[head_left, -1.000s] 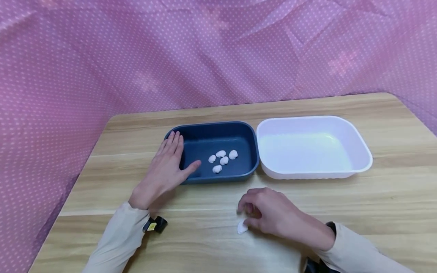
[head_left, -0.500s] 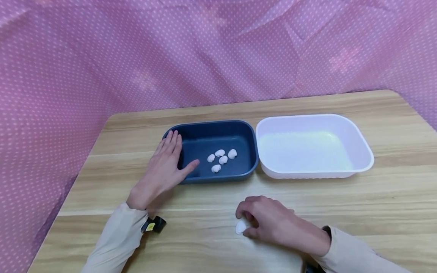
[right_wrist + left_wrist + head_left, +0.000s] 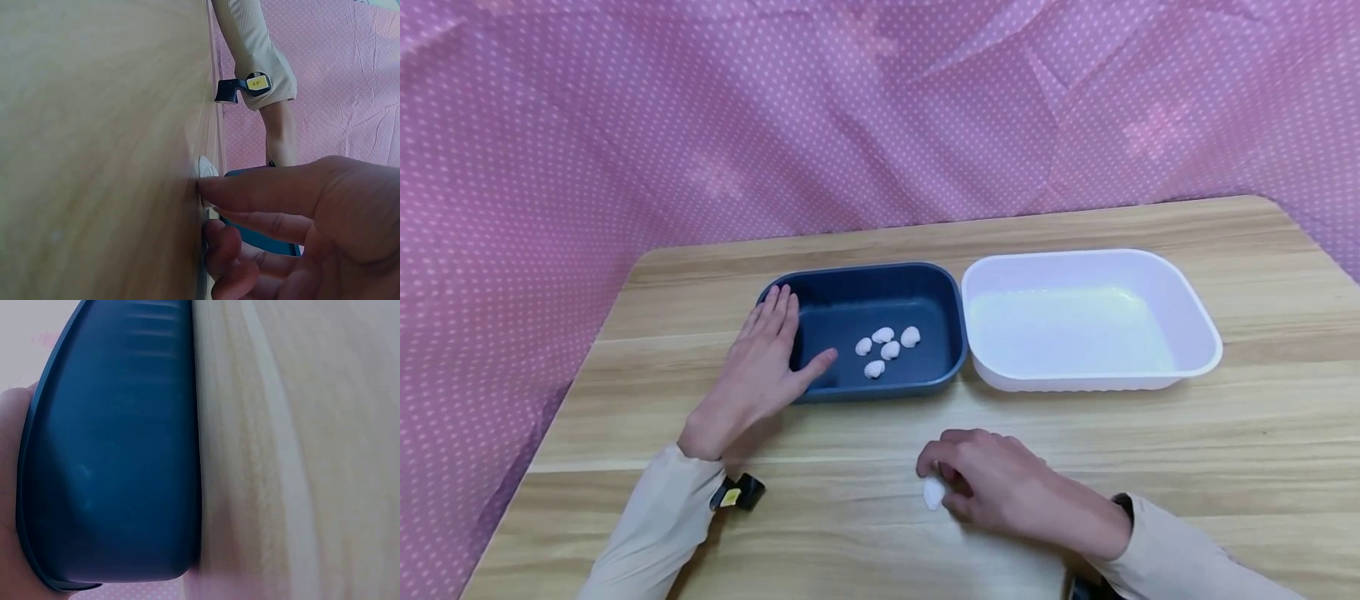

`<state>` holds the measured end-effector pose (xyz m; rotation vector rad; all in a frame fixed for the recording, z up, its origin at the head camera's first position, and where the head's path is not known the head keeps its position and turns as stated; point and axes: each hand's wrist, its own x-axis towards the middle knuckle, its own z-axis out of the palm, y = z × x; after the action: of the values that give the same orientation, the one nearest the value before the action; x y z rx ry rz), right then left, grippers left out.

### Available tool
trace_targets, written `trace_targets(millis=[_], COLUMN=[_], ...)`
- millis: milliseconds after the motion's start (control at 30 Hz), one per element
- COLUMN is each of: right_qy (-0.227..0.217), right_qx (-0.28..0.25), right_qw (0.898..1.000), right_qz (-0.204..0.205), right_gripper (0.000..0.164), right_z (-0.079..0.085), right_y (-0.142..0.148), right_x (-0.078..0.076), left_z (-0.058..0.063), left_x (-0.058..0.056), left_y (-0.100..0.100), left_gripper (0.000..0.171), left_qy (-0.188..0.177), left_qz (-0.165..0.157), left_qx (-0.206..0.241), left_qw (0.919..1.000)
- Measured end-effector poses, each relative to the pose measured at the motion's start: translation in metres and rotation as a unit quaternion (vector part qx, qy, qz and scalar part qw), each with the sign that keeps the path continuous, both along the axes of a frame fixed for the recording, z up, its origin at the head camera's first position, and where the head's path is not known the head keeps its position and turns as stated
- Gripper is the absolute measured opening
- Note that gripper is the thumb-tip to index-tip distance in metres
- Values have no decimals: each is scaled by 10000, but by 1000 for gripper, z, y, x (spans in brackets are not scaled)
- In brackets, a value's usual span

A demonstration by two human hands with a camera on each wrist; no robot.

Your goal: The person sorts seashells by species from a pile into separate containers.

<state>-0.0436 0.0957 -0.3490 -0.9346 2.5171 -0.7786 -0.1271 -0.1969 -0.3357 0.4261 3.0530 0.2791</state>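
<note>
My left hand [image 3: 752,371] rests over the left end of a dark blue basin [image 3: 925,387], its fingers straight and the thumb spread over the front rim. Several small white seashells [image 3: 890,350] lie on the basin's floor. In front of the basins, low over the table, my right hand [image 3: 1000,483] pinches another white seashell [image 3: 933,493] with curled fingers and thumb. From the right wrist, that same seashell [image 3: 206,167] shows at the thumb tip, close to the tabletop; part of it is hidden. The left wrist view is filled by the basin's outer wall [image 3: 125,456].
A white basin [image 3: 1090,383] stands to the right, its rim against the blue one. Both sit on a wood-grain table [image 3: 850,533]. Behind and to the left hangs a pink dotted cloth [image 3: 880,125].
My right hand has come slightly closer to the front edge, and its fingers have closed around the seashell on the table. The left hand stays on the blue basin.
</note>
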Motion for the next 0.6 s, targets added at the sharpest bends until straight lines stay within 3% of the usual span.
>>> trace_targets(millis=[600], right_qy=[-42], right_qx=[-92], right_qw=[9999], right_qz=[19], right_gripper=[20], right_z=[-5], right_y=[-1], right_x=[-1], left_z=[-2], left_x=[0], left_y=[0], left_gripper=[98], left_qy=[13], left_qz=[-3], left_qx=[-22], left_qw=[10000])
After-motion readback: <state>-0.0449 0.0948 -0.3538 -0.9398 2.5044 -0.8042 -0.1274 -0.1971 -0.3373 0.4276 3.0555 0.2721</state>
